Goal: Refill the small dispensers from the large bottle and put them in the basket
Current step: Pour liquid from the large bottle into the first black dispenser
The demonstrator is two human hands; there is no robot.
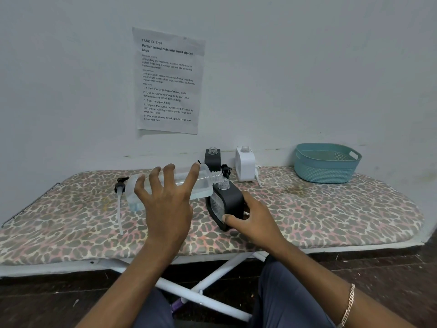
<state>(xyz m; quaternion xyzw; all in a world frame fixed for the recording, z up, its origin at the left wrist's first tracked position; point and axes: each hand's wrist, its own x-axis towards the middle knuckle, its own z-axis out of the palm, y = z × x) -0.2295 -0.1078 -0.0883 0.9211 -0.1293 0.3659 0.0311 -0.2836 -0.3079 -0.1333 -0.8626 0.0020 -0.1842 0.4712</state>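
Note:
My left hand [165,197] grips the large clear bottle [203,183], tipped on its side with its open neck just above the mouth of a small black dispenser [228,202]. My right hand [254,220] holds that black dispenser, which leans on the leopard-print board [331,209]. A second black dispenser [212,158] and a white dispenser [245,165] stand uncapped by the wall. The teal basket [326,163] sits at the far right of the board.
A black pump head with a long clear tube [120,202] lies left of the bottle. Another black pump [225,170] lies between the back dispensers. A printed sheet [168,80] hangs on the wall. White board legs [212,280] cross below.

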